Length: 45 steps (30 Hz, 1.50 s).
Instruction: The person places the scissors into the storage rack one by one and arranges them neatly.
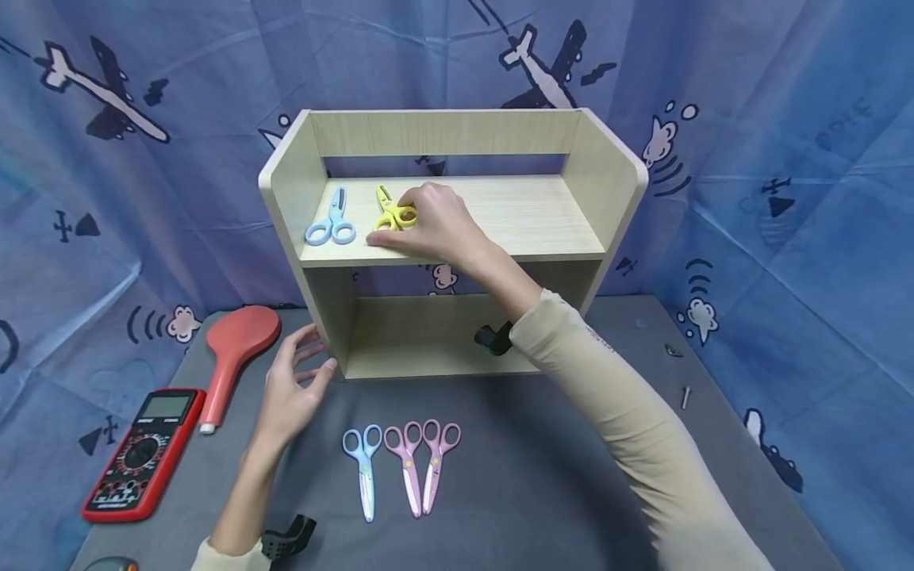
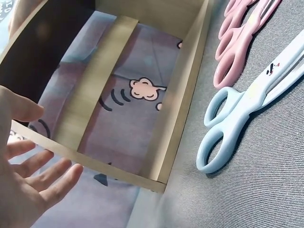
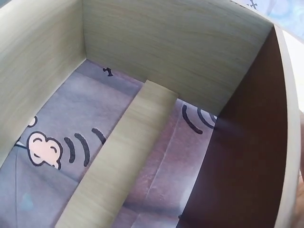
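Note:
Yellow scissors (image 1: 389, 210) lie on the upper board of a small wooden shelf (image 1: 457, 258), blades toward the back. My right hand (image 1: 443, 226) holds their handles between thumb and curled fingers, the thumb right at the board's front edge. To the left on the same board are light blue scissors (image 1: 334, 218). My left hand (image 1: 293, 388) has its fingers spread, fingertips close to the shelf's lower left side; the left wrist view shows this hand (image 2: 28, 175) beside the side panel. In the right wrist view, the shelf's lower compartment (image 3: 175, 52) fills the picture and the fingers are mostly hidden.
On the grey table before the shelf lie blue scissors (image 1: 364, 468) and two pink scissors (image 1: 405, 464). A red paddle-shaped thing (image 1: 239, 341) and a red multimeter (image 1: 146, 452) lie at the left. Two small metal pieces, one a screw-like piece (image 1: 685, 397), lie at the right.

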### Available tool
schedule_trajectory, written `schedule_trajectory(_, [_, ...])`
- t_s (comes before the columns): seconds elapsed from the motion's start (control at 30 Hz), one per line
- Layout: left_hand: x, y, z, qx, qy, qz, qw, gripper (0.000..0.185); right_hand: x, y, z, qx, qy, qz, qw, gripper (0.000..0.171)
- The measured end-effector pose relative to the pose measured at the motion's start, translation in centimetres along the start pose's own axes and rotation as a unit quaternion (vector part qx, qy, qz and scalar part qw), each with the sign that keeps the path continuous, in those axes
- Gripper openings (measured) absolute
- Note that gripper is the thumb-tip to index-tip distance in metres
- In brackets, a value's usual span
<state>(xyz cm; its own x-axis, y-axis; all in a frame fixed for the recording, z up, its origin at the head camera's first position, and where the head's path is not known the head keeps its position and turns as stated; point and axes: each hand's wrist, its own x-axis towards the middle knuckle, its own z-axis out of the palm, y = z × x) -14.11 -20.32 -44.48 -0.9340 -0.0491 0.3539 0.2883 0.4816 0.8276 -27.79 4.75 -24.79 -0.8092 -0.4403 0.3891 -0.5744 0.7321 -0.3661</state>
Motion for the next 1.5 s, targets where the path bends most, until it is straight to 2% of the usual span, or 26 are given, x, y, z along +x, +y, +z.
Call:
schedule_trajectory(0.13, [0.0,-0.1,-0.1,0.000,0.000,0.000,1.0000,0.064,0.2,-0.6,0.6,-0.024,0.006,0.007,1.000,0.055])
schedule_trajectory(0.3, [0.0,-0.1,-0.1,0.001,0.001,0.003,1.0000,0.064,0.1,-1.0,1.0,-0.017,0.013,-0.004,1.000,0.057])
schedule_trajectory(0.4, [0.0,-0.1,0.0,-0.005,0.001,0.006,1.0000,0.064,-0.3,-1.0,0.9,0.002,0.001,-0.008,1.000,0.053])
schedule_trajectory(0.57, [0.0,-0.1,-0.1,-0.009,0.002,0.006,0.9999,0.063,-1.4,-1.0,0.0,0.052,-0.035,0.003,0.998,0.075])
schedule_trajectory(0.67, [0.0,-0.2,-0.1,-0.002,0.002,0.004,1.0000,0.064,-2.4,-0.9,-0.7,0.100,-0.045,0.009,0.994,0.074])
schedule_trajectory(0.77, [0.0,-0.1,0.0,0.002,0.001,0.005,1.0000,0.064,-3.9,-0.6,-1.2,0.159,-0.030,0.004,0.987,0.067])
schedule_trajectory(0.87, [-0.1,-0.1,0.0,0.003,0.000,0.006,1.0000,0.064,-6.1,-0.2,-1.5,0.198,-0.001,-0.023,0.980,0.060])
schedule_trajectory(0.97, [-0.1,0.0,0.0,0.001,-0.001,0.006,1.0000,0.064,-8.9,0.2,-1.3,0.201,0.015,-0.065,0.977,0.053])
schedule_trajectory(1.03, [-0.1,0.0,0.0,0.001,-0.002,0.006,1.0000,0.064,-10.9,0.7,-0.7,0.202,0.007,-0.087,0.976,0.050])
schedule_trajectory(1.17, [0.0,0.0,0.1,-0.001,0.000,0.005,1.0000,0.065,-14.6,1.8,1.6,0.225,-0.045,-0.093,0.969,0.044])
schedule_trajectory(1.33, [0.0,-0.1,0.2,-0.005,0.005,0.008,0.9999,0.065,-18.1,3.7,5.7,0.247,-0.148,-0.060,0.956,0.044])
schedule_trajectory(1.5, [0.0,-0.2,0.2,-0.003,0.008,0.010,0.9999,0.065,-20.6,6.3,9.7,0.230,-0.256,-0.053,0.937,0.053])
